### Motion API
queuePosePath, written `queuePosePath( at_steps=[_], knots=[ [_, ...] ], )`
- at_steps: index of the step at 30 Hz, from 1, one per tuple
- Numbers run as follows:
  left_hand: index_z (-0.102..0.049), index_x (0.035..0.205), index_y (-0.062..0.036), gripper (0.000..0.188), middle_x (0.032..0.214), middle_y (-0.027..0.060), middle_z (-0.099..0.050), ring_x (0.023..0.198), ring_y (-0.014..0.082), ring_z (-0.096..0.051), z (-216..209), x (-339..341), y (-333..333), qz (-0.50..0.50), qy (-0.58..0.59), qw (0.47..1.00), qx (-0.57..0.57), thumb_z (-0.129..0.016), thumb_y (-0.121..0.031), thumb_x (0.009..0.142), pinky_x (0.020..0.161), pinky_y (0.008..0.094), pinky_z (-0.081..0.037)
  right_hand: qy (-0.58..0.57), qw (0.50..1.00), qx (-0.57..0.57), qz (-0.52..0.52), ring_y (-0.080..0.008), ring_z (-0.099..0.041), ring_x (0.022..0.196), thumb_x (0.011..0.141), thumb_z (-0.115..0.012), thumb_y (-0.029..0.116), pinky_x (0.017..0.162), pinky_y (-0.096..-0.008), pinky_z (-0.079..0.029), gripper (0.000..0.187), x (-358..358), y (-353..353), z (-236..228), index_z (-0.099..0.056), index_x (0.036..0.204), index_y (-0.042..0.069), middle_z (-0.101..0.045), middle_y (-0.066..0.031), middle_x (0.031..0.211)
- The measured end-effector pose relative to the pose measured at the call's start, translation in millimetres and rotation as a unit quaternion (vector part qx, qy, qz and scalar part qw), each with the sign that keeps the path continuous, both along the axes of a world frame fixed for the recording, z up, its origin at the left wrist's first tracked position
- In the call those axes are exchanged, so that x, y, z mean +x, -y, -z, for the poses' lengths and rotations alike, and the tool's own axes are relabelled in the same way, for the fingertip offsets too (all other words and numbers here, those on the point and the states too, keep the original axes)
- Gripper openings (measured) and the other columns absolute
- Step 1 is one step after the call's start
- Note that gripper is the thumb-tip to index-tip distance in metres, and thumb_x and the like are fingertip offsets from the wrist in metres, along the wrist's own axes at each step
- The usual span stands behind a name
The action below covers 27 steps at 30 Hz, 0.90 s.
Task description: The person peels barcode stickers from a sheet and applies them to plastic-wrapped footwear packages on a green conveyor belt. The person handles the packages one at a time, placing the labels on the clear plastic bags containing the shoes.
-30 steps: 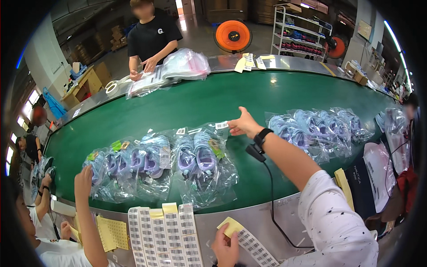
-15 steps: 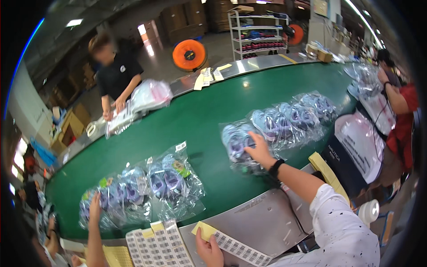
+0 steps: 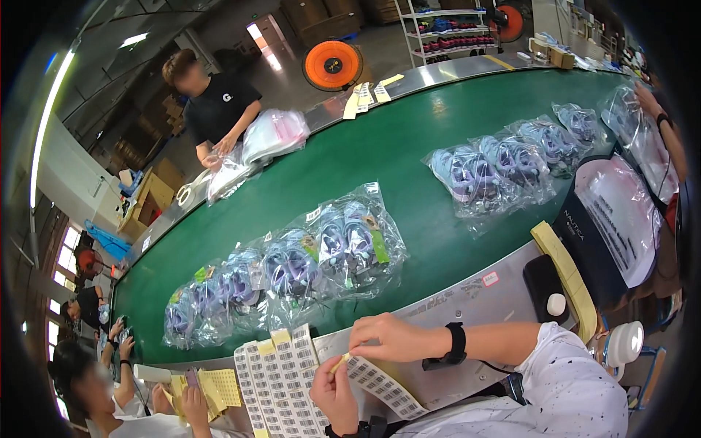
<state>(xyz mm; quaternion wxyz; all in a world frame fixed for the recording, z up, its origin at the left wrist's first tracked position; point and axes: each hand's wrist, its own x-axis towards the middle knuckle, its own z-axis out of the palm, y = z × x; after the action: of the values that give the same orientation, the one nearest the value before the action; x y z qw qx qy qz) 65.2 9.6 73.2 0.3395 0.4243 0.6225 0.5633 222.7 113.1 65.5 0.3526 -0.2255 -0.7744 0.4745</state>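
My left hand (image 3: 334,398) pinches the yellow-backed end of a strip of barcode labels (image 3: 383,387) between thumb and fingers. At that same end my right hand (image 3: 391,337), a black band on its wrist, has its fingertips closed on the strip's upper edge; whether a single label is lifted there cannot be made out. Just beyond my hands, clear bags of blue-purple shoes (image 3: 347,237) lie in a row on the green conveyor belt (image 3: 409,285). Larger sheets of barcode labels (image 3: 281,387) rest on the metal edge left of my left hand.
More bagged shoes (image 3: 467,175) lie on the belt at right, near a dark box (image 3: 577,226) holding plastic bags. A yellow strip (image 3: 566,270) and a black case (image 3: 544,285) sit on the near ledge. Co-workers stand across the belt and at both sides; one at lower left holds yellow sheets (image 3: 219,387).
My right hand has left the bagged shoes on the belt and come back to the label strip at my left hand. The left row shows another bag at its right end. The view has shifted.
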Motion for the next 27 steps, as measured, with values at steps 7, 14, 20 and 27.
queuePosePath(
  at_steps=[7, 14, 20, 27],
  knots=[
    [-0.065, 0.103, 0.005, 0.014, 0.079, 0.0028, -0.066, 0.068, 0.0017, -0.054, -8, 2, -6, 0.023, -0.044, 0.999, 0.007, -0.063, 0.001, 0.09, 0.059, 0.0164, -0.041, -0.047, 0.997, 0.032, 0.046, -0.0268, -0.06, 0.086, 0.084, -0.067, 0.01, 0.075, -0.0359, -0.048, 0.011, 2, 6, -5, -0.066, 0.089, 0.0, -0.063, -0.0104, 0.089],
    [-0.068, 0.102, 0.0029, 0.014, 0.074, 0.0001, -0.064, 0.065, 0.0012, -0.051, -2, 2, -8, 0.034, 0.001, 0.999, -0.008, -0.064, -0.001, 0.09, 0.056, 0.0174, -0.039, -0.052, 0.993, 0.016, 0.107, -0.0251, -0.062, 0.088, 0.082, -0.069, 0.006, 0.076, -0.0343, -0.049, 0.007, -2, 12, -1, -0.067, 0.088, 0.001, -0.064, -0.01, 0.092],
    [-0.067, 0.102, 0.0021, 0.013, 0.071, -0.0042, -0.062, 0.061, -0.0016, -0.048, 4, 2, -15, 0.056, -0.012, 0.998, -0.028, -0.063, -0.001, 0.091, 0.052, 0.016, -0.035, -0.016, 0.995, 0.043, 0.092, -0.0274, -0.058, 0.089, 0.081, -0.067, 0.002, 0.076, -0.0355, -0.048, 0.008, 3, 12, -5, -0.063, 0.086, 0.0, -0.059, -0.0103, 0.094],
    [-0.045, 0.133, 0.0034, 0.046, 0.107, 0.0118, -0.064, 0.089, 0.0117, -0.065, 17, 8, -22, 0.146, 0.153, 0.974, -0.08, -0.059, 0.006, 0.089, 0.073, 0.0222, -0.053, 0.053, 0.965, 0.225, 0.125, -0.0303, -0.057, 0.092, 0.077, -0.067, -0.002, 0.078, -0.0376, -0.048, 0.01, 6, 10, -1, -0.058, 0.083, -0.003, -0.057, -0.0131, 0.094]
  ],
)
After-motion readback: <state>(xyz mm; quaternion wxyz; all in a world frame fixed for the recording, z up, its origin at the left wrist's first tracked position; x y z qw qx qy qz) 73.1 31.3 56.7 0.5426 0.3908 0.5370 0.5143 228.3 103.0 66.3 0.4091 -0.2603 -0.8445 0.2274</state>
